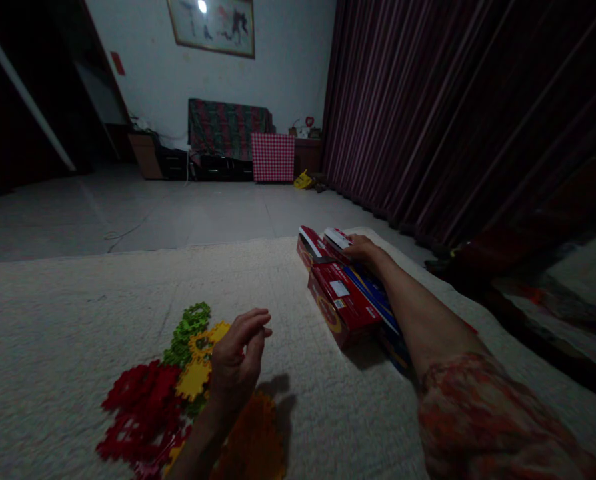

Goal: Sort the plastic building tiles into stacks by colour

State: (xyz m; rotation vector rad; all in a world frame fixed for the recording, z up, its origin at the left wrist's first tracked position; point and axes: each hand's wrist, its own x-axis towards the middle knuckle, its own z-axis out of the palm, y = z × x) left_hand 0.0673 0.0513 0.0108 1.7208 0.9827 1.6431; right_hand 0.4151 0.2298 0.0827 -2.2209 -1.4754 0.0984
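A red and blue cardboard box (351,307) lies on the cream bed cover, its flaps standing out at the far end. My right hand (367,252) is closed on that far end, beside a white-edged flap; some of its fingertips are hidden. To the left, my left hand (238,357) hovers over the cover with its fingers loosely bent and nothing visible in them. Around and under it lie gear-shaped plastic pieces: green ones (185,333), yellow ones (194,379), red ones (145,407) and orange ones (258,433), the last partly behind my forearm.
The cream cover (68,320) ends at a far edge, with a tiled floor (203,213) beyond. A dark curtain (403,120) hangs at the right. Against the back wall stand low cabinets, a cloth-draped object (228,127) and a red checked cloth (273,158).
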